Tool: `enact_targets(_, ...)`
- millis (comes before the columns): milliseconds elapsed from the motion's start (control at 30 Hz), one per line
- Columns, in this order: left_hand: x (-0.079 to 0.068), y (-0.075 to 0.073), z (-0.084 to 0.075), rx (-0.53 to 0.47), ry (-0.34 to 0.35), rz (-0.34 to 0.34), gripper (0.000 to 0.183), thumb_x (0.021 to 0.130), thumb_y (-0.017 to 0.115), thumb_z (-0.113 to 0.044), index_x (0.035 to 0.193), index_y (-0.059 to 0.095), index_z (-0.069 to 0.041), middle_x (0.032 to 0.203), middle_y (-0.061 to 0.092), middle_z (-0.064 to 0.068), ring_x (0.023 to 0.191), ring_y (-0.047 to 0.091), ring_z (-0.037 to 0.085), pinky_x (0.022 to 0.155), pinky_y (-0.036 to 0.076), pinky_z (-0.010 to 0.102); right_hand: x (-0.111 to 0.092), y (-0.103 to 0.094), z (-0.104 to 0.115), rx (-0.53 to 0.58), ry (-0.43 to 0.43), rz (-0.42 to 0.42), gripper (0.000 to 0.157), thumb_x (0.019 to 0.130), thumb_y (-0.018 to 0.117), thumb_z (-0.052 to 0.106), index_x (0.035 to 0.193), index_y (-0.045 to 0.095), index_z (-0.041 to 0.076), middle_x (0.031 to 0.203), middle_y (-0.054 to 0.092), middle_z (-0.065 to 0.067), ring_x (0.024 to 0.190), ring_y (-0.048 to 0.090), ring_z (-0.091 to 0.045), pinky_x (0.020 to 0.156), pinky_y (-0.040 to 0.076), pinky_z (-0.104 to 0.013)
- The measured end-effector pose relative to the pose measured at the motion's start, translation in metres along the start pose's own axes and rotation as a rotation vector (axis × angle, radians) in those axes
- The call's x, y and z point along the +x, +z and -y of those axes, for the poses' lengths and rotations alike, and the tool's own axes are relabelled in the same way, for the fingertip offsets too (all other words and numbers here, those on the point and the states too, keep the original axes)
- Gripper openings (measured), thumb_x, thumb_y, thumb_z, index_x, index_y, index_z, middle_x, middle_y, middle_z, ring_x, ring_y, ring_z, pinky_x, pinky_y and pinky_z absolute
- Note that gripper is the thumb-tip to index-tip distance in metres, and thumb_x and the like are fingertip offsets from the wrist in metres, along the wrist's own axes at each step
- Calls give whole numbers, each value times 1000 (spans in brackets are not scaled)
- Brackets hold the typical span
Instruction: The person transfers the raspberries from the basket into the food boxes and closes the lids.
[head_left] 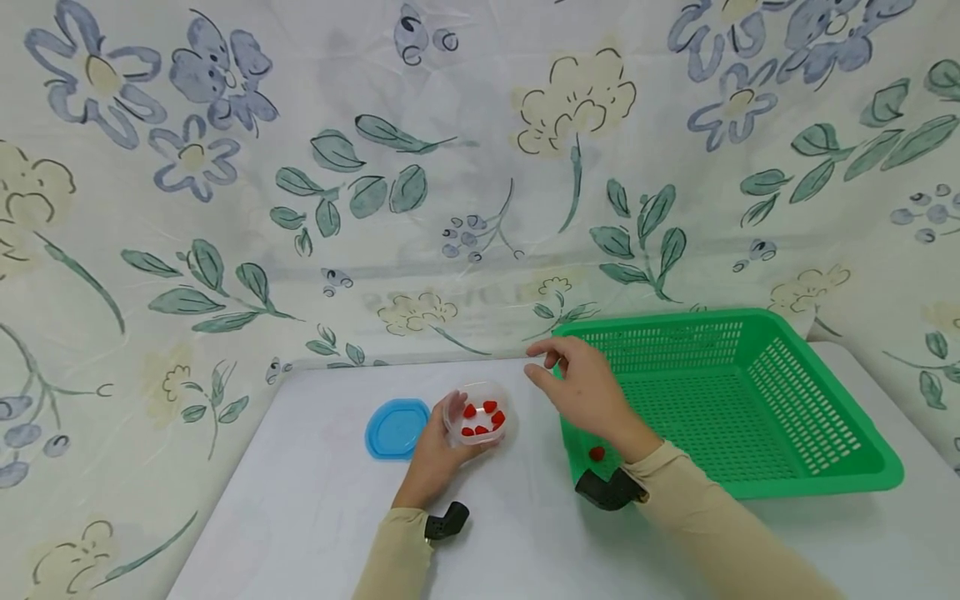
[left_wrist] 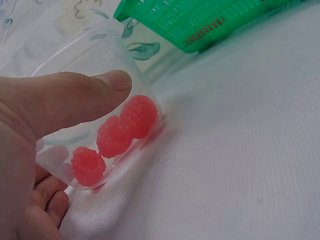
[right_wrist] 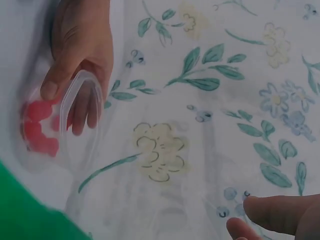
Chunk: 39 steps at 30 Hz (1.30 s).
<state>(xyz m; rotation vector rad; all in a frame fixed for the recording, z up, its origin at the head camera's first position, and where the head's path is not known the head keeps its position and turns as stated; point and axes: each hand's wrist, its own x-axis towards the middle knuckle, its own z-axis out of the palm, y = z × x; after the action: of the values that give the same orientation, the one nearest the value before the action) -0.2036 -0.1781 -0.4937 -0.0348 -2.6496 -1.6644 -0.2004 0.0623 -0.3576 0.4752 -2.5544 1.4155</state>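
My left hand [head_left: 442, 450] grips a clear plastic container [left_wrist: 85, 55] round its side, with the thumb along the near wall. Several red raspberries [left_wrist: 140, 117] lie on the container's bottom. My right hand [head_left: 581, 387] hovers over the left rim of a green basket [head_left: 690, 417]. Its fingers are loosely bent, with a gap between thumb and fingers and nothing visible in it. Below that hand, in the basket's near left corner, lies a single raspberry [head_left: 597, 453]. In the right wrist view only the fingertips [right_wrist: 270, 210] of my right hand show.
A blue lid [head_left: 397, 429] lies on the white table [head_left: 300, 500], left of the container and close to my left hand. The basket takes up the table's right side. A flower-patterned cloth [head_left: 450, 208] hangs behind the table.
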Motion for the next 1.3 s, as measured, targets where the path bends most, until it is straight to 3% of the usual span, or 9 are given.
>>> enact_targets(400,-1,0,2,0,4,5,99,76,90,-30,155,33,-15,154,45,4,142,38,30,108,43,53,8,-30,-42,-82,48,113,25,98,66,17,118,69,3,91,60,-8,71,45,-21,61,38,-34)
enact_targets(667,-1,-1,3,-8,-4,8,98,76,90,-29,155,33,-16,154,45,4,143,37,30,106,45,53,15,-42,-70,-138,44,140,28,98,65,18,120,68,0,94,63,-10,69,48,-20,60,40,-35)
enact_targets(967,-2,0,0,11,-7,1,97,76,89,-32,155,34,-17,153,45,3,143,37,30,106,45,53,22,-53,-93,-140,79,197,32,99,63,19,123,67,-2,95,63,-11,69,50,-20,61,42,-36)
enact_targets(1300,0,-1,-1,13,3,4,97,76,89,-33,154,35,-17,153,46,3,143,38,30,107,44,54,28,-63,-114,-121,136,328,35,99,64,20,124,65,-4,96,61,-11,76,50,-21,65,42,-36)
